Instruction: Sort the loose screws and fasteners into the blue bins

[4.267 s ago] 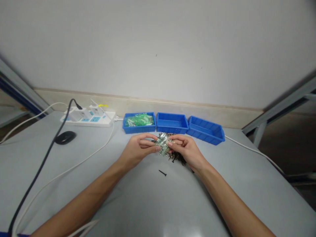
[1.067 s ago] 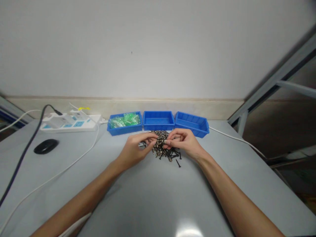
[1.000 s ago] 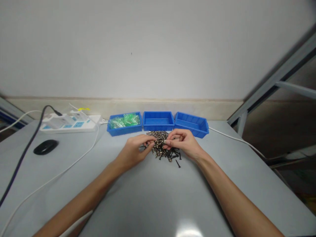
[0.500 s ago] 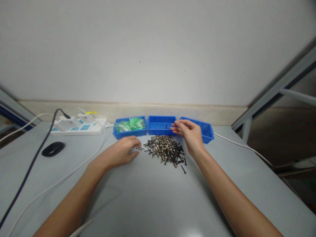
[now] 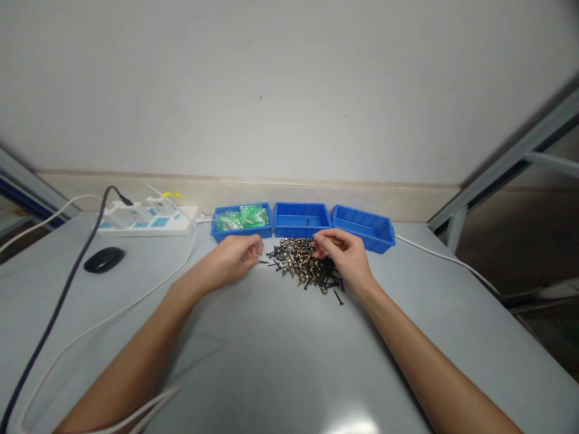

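A heap of mixed screws [image 5: 301, 265], some black and some brass-coloured, lies on the grey table between my hands. At its left side my left hand [image 5: 237, 258] has its fingers curled in, with a dark screw [image 5: 263, 262] poking out at the fingertips. Over the heap's right part is my right hand [image 5: 346, 256], thumb and forefinger pinched together; whatever they hold is too small to make out. Behind the heap stands a blue bin [image 5: 296, 231] with one small black screw [image 5: 308, 222] inside. A single black screw [image 5: 338, 298] lies in front of the heap.
The left blue bin [image 5: 219, 235] holds green-and-clear plastic packets [image 5: 248, 217]. Another blue bin [image 5: 373, 241] stands angled at the right. On the left are a white power strip [image 5: 181, 226], a black mouse [image 5: 104, 260] and loose cables [image 5: 67, 277]. A wall rises behind.
My right hand has moved down from the middle bin's front right corner to the heap. My left hand's fingers have closed at the screws by the heap's left edge. The view has shifted slightly.
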Tool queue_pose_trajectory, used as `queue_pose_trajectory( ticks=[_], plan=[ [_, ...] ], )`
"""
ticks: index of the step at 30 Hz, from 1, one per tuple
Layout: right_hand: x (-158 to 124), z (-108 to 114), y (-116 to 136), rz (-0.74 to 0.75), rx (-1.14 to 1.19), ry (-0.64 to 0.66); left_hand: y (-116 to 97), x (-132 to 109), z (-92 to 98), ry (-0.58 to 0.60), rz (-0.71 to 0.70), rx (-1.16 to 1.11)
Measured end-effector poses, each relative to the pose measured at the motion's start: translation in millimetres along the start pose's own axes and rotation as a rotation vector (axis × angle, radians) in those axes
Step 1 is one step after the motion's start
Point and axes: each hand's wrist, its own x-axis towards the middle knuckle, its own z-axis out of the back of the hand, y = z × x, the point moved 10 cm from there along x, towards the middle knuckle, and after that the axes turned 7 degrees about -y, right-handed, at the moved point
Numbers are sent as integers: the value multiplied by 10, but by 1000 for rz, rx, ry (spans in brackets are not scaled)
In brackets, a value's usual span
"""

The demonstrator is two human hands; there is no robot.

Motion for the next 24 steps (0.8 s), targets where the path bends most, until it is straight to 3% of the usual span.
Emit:
queue_pose_trajectory(
  ticks=[9, 12, 17, 24],
  plan=[
    [-222, -370, 82, 130, -156, 225, -227, 41, 102, -186, 13, -239],
    [-279, -492, 12, 51, -73, 324, -289, 35, 74, -200, 14, -332],
    [-303, -521, -107, -136, 140, 328, -307, 26, 50, -212, 19, -384],
    [-291, -547, -105, -194, 172, 357, -316, 30, 43, -189, 4, -372]
  ],
)
